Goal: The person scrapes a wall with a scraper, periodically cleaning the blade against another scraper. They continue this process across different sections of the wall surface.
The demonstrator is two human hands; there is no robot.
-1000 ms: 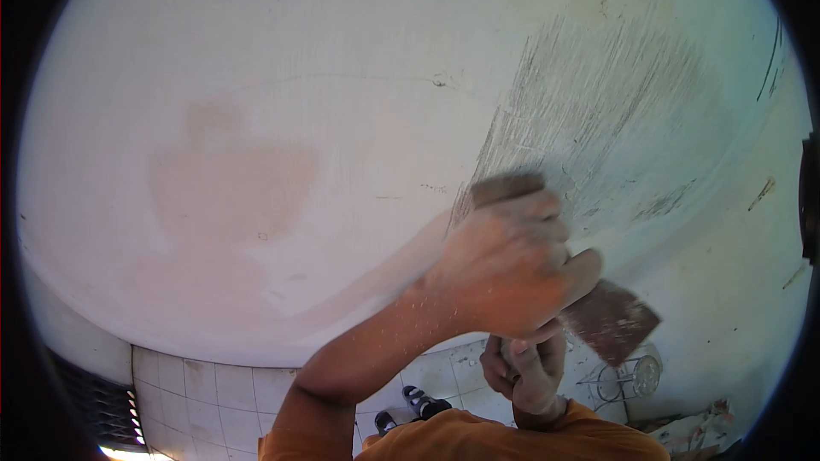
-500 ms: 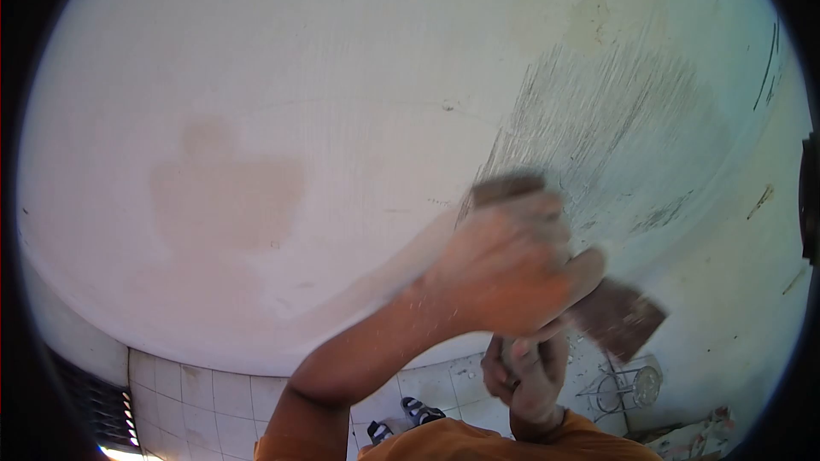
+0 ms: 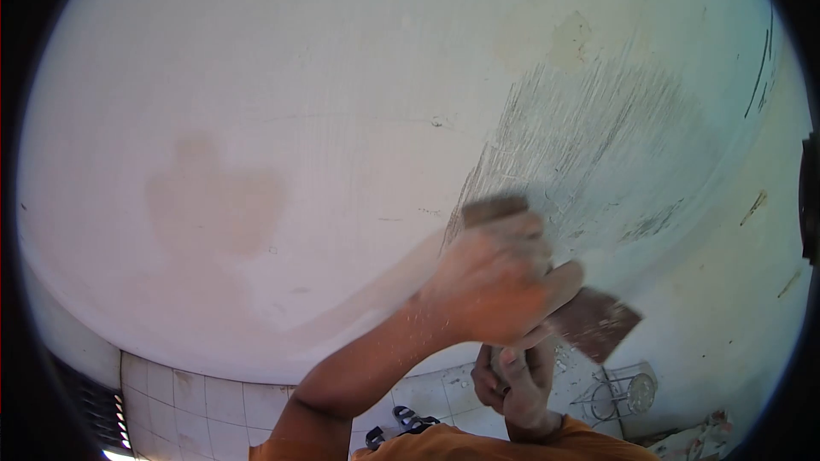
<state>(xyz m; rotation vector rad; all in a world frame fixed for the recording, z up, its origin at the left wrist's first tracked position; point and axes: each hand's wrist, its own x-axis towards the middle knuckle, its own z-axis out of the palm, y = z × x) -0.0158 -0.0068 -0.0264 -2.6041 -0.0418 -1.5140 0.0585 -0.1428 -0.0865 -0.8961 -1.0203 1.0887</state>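
My left hand (image 3: pixel 504 277) reaches in from the left and is closed around a dark brown sheet that looks like sandpaper. One end of the sheet (image 3: pixel 595 323) sticks out at the lower right, and another brown edge shows above the fingers, against the pale wall (image 3: pixel 359 171). This hand is slightly blurred and sits at the lower edge of a patch of dark streaks (image 3: pixel 589 128). Below it, my right hand (image 3: pixel 523 384) is closed with the thumb on top. What it grips, if anything, is hidden.
Pale floor tiles (image 3: pixel 188 401) and a pair of dark sandals (image 3: pixel 412 418) lie below. A round metal frame (image 3: pixel 623 394) stands at the lower right, near a patterned bundle (image 3: pixel 705 440). A dark grille (image 3: pixel 90 410) is at the lower left.
The view has shifted, so the wall marks appear lower and further left. Both hands appear slightly further left, and my left hand is lower in view with the brown sheet still in it.
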